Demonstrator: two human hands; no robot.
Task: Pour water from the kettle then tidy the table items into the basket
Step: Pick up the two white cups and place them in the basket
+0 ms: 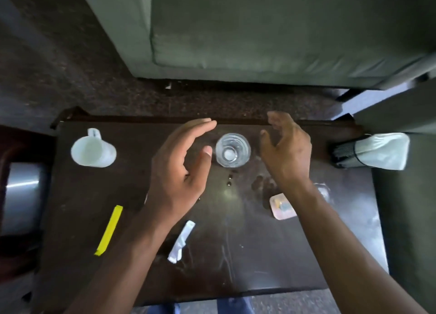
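Observation:
A clear glass (233, 150) stands upright near the far edge of the dark table (236, 254). My left hand (181, 167) hovers just left of it, fingers spread, thumb close to the rim. My right hand (286, 148) is open on the glass's right, a small gap away. A white plastic jug (93, 150), the kettle, sits at the table's far left. A black mesh basket (346, 153) lies at the far right with a white cloth (383, 151) in it. Loose on the table are a yellow strip (109, 230), a white wrapper (181, 241) and a pink packet (282, 206).
A green sofa (271, 30) fills the space beyond the table. A metal bin (22, 191) stands on the left. Drops of water (229, 180) lie in front of the glass. A clear object (322, 191) is partly hidden behind my right forearm.

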